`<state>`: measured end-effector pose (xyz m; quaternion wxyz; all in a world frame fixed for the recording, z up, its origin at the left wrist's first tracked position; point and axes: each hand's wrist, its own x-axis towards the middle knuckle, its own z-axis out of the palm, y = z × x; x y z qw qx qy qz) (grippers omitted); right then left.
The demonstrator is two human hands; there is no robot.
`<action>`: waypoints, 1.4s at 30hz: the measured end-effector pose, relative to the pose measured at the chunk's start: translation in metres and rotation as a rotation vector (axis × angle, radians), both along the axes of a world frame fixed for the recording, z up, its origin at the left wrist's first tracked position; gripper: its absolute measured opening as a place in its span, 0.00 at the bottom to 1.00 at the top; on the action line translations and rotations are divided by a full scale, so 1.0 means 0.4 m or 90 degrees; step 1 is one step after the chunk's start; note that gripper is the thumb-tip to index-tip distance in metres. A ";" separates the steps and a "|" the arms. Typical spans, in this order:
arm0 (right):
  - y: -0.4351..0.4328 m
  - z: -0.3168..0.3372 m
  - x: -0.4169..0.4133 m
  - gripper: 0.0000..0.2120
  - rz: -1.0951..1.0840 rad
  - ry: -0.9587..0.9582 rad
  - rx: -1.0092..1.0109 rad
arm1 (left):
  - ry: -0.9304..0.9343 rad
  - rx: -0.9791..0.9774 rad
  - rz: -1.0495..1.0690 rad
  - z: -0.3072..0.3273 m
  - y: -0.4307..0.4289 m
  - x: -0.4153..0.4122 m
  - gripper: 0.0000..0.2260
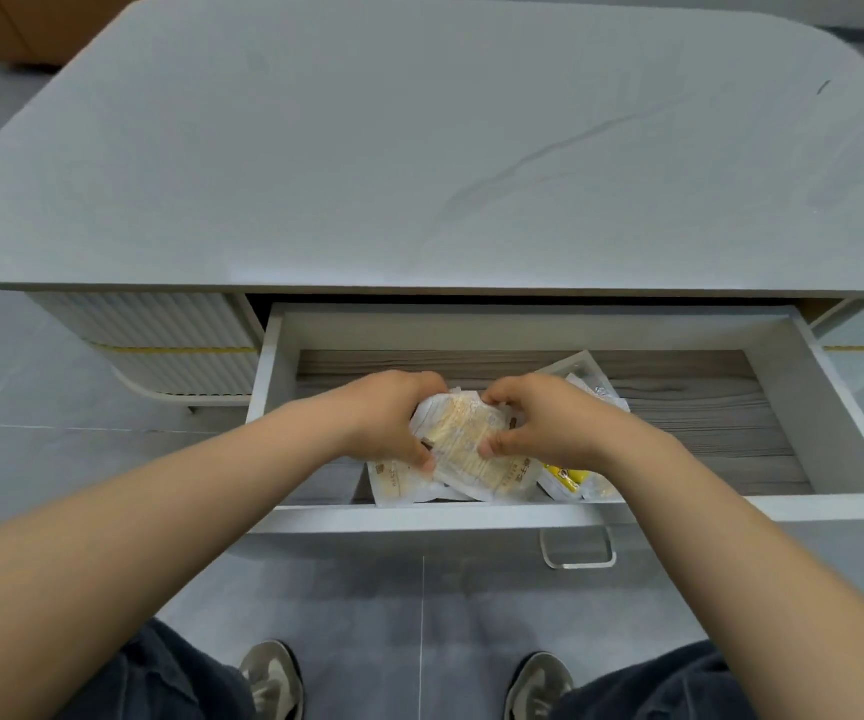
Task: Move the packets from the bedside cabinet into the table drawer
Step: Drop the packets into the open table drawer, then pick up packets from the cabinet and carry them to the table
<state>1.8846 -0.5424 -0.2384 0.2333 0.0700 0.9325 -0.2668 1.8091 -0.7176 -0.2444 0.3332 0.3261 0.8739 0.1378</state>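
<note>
Drawer [419,517] stands pulled out, white walls, grey wood-grain bottom. The pale grey surface [419,148] overhangs the drawer's back wall. A clear loop handle [578,550] hangs below the drawer's front rim.

Both bare forearms reach over the drawer's front rim and meet above its middle. Left hand [388,418]: fingers curled over the far edge of the top packet [471,449], thumb pressed on its near left side, so it grips the packet. Right hand [549,423]: same hold mirrored, fingers curled on the far right corner, thumb on the packet's right edge. The top packet is a white wrapper with a pale yellow content showing through. It lies tilted and crumpled between the two hands, inside the drawer near the front wall.

More packets in the drawer:
- lower packet [393,483], white, partly under the top packet, against the front wall;
- yellow-printed packet [570,478], under the right wrist, also by the front wall;
- clear packet [583,374], behind the right hand, toward the drawer's back, one corner tipped up.

Whether the top packet rests on the lower one or is held just off it, I cannot tell.

Outside the drawer's left wall: a ribbed white cabinet front [160,330] under the surface. Below the drawer front: grey tiled floor [419,589], and two grey shoes [271,678].
</note>
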 end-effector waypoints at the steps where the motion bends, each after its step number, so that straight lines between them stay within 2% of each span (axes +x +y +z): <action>1: 0.001 -0.009 -0.002 0.21 0.000 -0.006 0.009 | 0.012 -0.019 0.006 -0.004 -0.002 0.000 0.28; 4: 0.000 -0.035 -0.012 0.25 -0.009 -0.028 0.054 | 0.076 -0.061 0.026 -0.017 -0.014 0.002 0.35; 7: -0.010 -0.054 -0.026 0.28 0.002 0.017 0.108 | 0.137 -0.083 0.020 -0.033 -0.029 0.006 0.30; 12: -0.027 -0.053 -0.056 0.22 0.057 0.050 0.134 | 0.103 -0.085 0.023 -0.053 -0.051 -0.011 0.24; 19: -0.038 0.068 -0.124 0.20 0.098 -0.059 0.151 | 0.078 -0.119 0.055 0.025 -0.086 -0.072 0.21; 26: -0.120 0.377 -0.141 0.22 0.124 -0.093 0.126 | 0.062 -0.133 0.063 0.336 -0.137 -0.073 0.15; 29: -0.166 0.557 -0.151 0.20 0.138 -0.081 0.134 | 0.050 -0.127 0.107 0.513 -0.192 -0.065 0.16; 36: -0.330 0.963 -0.184 0.18 0.170 -0.060 0.147 | 0.071 -0.087 0.222 0.931 -0.393 -0.064 0.17; 39: -0.435 1.099 -0.209 0.17 0.180 -0.036 0.144 | 0.073 -0.085 0.268 1.067 -0.502 -0.075 0.17; 42: -0.557 1.210 -0.247 0.20 0.200 -0.005 0.119 | 0.082 -0.076 0.310 1.186 -0.620 -0.100 0.18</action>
